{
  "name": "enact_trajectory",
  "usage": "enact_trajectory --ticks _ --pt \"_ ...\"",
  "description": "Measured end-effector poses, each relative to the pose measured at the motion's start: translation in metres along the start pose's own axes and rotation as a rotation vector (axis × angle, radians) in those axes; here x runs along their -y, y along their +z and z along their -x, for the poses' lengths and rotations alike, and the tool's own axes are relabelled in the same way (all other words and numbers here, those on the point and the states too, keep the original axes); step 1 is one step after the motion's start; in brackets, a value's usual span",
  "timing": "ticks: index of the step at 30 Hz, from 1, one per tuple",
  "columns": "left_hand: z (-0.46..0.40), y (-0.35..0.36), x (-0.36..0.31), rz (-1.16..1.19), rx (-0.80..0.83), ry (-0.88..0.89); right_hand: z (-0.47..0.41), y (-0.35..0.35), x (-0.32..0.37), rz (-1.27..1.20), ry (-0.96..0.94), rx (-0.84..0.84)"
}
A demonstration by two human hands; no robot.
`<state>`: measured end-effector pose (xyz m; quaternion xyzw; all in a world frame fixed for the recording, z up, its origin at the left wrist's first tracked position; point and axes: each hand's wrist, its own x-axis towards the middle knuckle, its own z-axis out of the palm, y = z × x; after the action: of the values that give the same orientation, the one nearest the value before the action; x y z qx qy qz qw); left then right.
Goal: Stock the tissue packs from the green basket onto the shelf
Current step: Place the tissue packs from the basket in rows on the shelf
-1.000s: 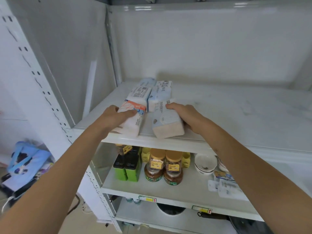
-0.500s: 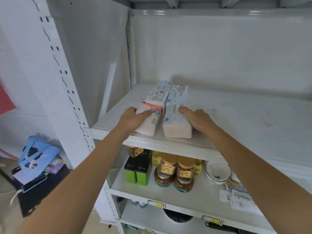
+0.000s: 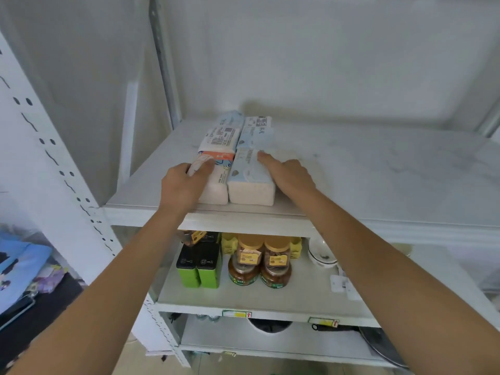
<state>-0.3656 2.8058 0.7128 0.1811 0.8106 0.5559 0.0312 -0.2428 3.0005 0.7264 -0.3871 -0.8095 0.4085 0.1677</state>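
Several tissue packs lie in two rows at the left of the white top shelf (image 3: 378, 171). The front left pack (image 3: 217, 185) has an orange band, and my left hand (image 3: 182, 186) grips its left side and top. The front right pack (image 3: 250, 182), blue and white, lies parallel and touching it. My right hand (image 3: 290, 174) presses against its right side with the index finger on top. Behind them lie a barcode-labelled pack (image 3: 221, 138), a pale blue pack (image 3: 255, 133) and another blue pack (image 3: 230, 119). The green basket is out of view.
The shelf below holds green tins (image 3: 198, 267), two brown jars (image 3: 259, 266), yellow items and a white bowl (image 3: 322, 257). A perforated white upright (image 3: 54, 158) stands at left, with a blue bag (image 3: 16, 266) beyond it. Bare shelf surface extends to the right of the packs.
Both hands have slid the two front packs back from the shelf edge. The right pack, tilted before, now lies straight beside the left one.
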Motion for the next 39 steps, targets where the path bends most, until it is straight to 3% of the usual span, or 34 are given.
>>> enact_trajectory --ticks 5,9,12,14,16,21,31,39 --pt "0.023 -0.001 0.006 -0.092 -0.132 0.211 0.026 -0.016 -0.017 -0.115 -0.132 -0.018" --pt "0.063 0.001 0.021 0.024 -0.288 0.323 0.057 -0.033 -0.057 -0.067 -0.368 -0.092" --pt "0.125 0.02 0.052 0.015 -0.404 0.487 0.09 -0.041 -0.108 0.054 -0.65 -0.247" --pt "0.167 0.041 0.075 -0.064 -0.364 0.458 0.111 -0.046 -0.159 0.176 -0.831 -0.339" --pt "0.202 0.066 0.09 -0.122 -0.254 0.372 0.126 -0.056 -0.219 0.305 -0.896 -0.349" --pt "0.258 0.136 0.106 -0.261 0.037 0.256 0.148 -0.089 -0.346 0.483 -0.637 -0.148" --pt "0.353 0.282 0.161 -0.233 0.655 0.108 0.194 -0.087 -0.522 0.585 0.023 0.225" --pt "0.387 0.363 0.263 -0.281 0.888 -0.079 0.221 -0.029 -0.619 0.5 0.311 0.408"
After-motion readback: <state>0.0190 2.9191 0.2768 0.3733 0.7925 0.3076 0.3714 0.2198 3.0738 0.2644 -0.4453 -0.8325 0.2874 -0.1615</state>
